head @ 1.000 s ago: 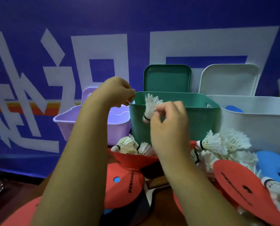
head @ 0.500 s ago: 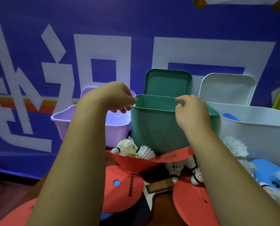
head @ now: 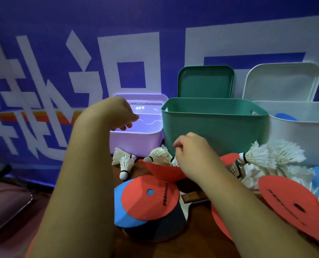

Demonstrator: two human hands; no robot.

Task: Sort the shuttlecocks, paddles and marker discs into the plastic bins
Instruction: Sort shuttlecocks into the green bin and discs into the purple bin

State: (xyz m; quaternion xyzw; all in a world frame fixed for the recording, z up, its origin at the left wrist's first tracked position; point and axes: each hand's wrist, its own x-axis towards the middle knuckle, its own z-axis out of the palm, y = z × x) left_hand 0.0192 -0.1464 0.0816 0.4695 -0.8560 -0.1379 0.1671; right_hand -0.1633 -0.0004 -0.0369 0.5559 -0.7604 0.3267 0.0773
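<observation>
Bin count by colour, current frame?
purple bin: 1
green bin: 1
white bin: 1
Total: 3

Three plastic bins: lilac bin [head: 136, 144], green bin [head: 214, 131], white bin [head: 300, 138]. Three lids [head: 205, 81]. One paddle [head: 173, 226]. Red marker discs [head: 149, 202], at least four; blue marker discs [head: 120, 207], at least two. Shuttlecocks [head: 257, 155] heaped, uncountable.

r hand [head: 192, 157] at shuttlecocks [head: 158, 155], l hand [head: 117, 114] over purple bin [head: 136, 140]
</observation>
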